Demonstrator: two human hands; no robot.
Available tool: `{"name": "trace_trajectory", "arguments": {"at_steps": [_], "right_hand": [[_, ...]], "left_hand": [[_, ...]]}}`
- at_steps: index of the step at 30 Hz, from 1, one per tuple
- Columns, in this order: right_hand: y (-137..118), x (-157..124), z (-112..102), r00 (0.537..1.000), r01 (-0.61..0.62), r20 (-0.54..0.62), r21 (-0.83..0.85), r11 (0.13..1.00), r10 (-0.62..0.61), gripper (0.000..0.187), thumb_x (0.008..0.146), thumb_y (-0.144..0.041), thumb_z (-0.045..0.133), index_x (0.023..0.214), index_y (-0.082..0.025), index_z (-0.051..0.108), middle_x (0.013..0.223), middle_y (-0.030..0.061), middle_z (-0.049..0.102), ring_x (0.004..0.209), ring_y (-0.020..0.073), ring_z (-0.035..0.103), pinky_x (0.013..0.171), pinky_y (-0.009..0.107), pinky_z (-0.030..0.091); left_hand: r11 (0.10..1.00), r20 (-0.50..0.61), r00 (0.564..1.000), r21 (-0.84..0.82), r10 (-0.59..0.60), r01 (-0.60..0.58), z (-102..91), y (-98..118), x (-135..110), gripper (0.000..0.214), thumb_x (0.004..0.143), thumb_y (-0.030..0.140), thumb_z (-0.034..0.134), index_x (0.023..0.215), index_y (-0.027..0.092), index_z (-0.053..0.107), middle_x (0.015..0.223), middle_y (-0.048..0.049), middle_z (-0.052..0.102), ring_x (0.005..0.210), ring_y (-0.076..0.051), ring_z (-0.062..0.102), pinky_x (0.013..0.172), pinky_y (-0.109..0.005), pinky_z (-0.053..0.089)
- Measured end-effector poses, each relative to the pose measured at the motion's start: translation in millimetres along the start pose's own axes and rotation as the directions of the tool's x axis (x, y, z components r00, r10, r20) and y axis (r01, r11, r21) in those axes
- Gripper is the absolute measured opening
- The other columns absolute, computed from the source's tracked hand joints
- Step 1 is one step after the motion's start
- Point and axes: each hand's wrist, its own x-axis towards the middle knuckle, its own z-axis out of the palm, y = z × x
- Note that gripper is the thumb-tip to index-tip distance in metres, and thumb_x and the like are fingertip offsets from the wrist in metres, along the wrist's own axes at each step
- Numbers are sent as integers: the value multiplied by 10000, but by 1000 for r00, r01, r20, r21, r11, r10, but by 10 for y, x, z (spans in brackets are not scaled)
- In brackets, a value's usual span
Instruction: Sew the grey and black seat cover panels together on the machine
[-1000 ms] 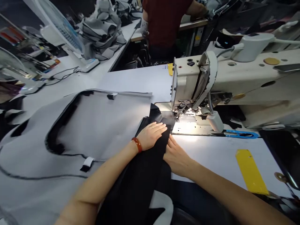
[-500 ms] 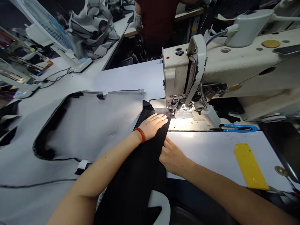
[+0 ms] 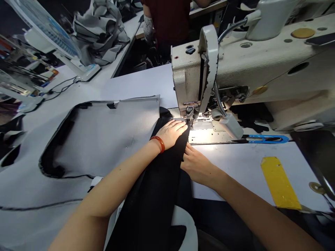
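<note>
A strip of black fabric (image 3: 159, 195) runs from my lap up to the needle area of a sewing machine (image 3: 187, 82). My left hand (image 3: 171, 134), with a red bangle at the wrist, lies flat on the fabric, fingers stretched out just left of the presser foot (image 3: 190, 122). At the strip's right edge, below the needle plate, my right hand (image 3: 195, 163) grips the fabric, its fingertips partly hidden under it. A grey panel with black edging (image 3: 104, 139) lies to the left, its right side meeting the black fabric.
Blue thread snips (image 3: 268, 139) lie right of the lit needle plate. A yellow tag-shaped piece (image 3: 280, 183) is on the white table (image 3: 225, 157). Two fans, one a white fan (image 3: 60, 38), and heaped grey fabric (image 3: 101, 33) stand at back left. Another person (image 3: 169, 24) is beyond the machine.
The view has shifted slightly, so the machine appears further left and higher. Both hands have moved a little closer to the needle with the black fabric.
</note>
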Motion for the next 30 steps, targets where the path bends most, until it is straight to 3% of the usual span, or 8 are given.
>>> {"name": "trace_trajectory", "arguments": {"at_steps": [7,11,16,22,25,30], "right_hand": [[93,-52,-72,1000,-21,19,12,1000,21,263,716,-39,491,814,-182,688,904,77,636,1053,251,513,1061,467,303],[66,-97,-50,1000,-20,-7,-66,998,19,240,743,-47,480,755,-181,679,833,69,631,962,234,540,986,424,390],[-17,-207,59,992,-28,-123,-184,983,5,323,813,-8,409,622,-170,613,634,45,581,729,172,546,852,332,472],[-92,-306,149,959,-14,-280,-218,976,-49,293,815,4,409,647,-153,591,634,58,576,731,180,549,881,343,458],[-75,-289,132,969,-54,-247,-188,981,6,309,818,12,394,645,-164,580,631,50,573,710,173,544,845,327,469],[1,-200,62,991,-115,-85,-152,982,103,278,829,-16,407,710,-153,617,765,51,633,826,186,573,859,318,464]], "left_hand": [[1000,-70,998,13,10,-9,70,15,107,361,893,124,378,1223,147,523,1296,-91,526,1238,-196,441,1093,-400,310],[999,-109,994,33,5,-2,87,50,108,328,889,113,382,1168,132,554,1295,-102,524,1234,-205,448,1090,-404,317],[997,-81,996,69,35,-30,5,135,57,301,874,70,371,1055,140,601,1177,-89,601,1175,-193,498,1058,-377,360],[988,-63,987,52,149,-146,10,121,-120,398,803,17,400,1140,147,565,1250,-91,561,1228,-196,463,1063,-386,368],[987,-66,985,48,158,-156,36,95,-135,420,802,19,391,1159,157,562,1265,-83,554,1234,-194,460,1071,-396,361],[991,-85,990,88,109,-102,2,113,1,381,808,45,403,1121,145,596,1224,-94,582,1185,-212,501,1057,-397,371]]}}
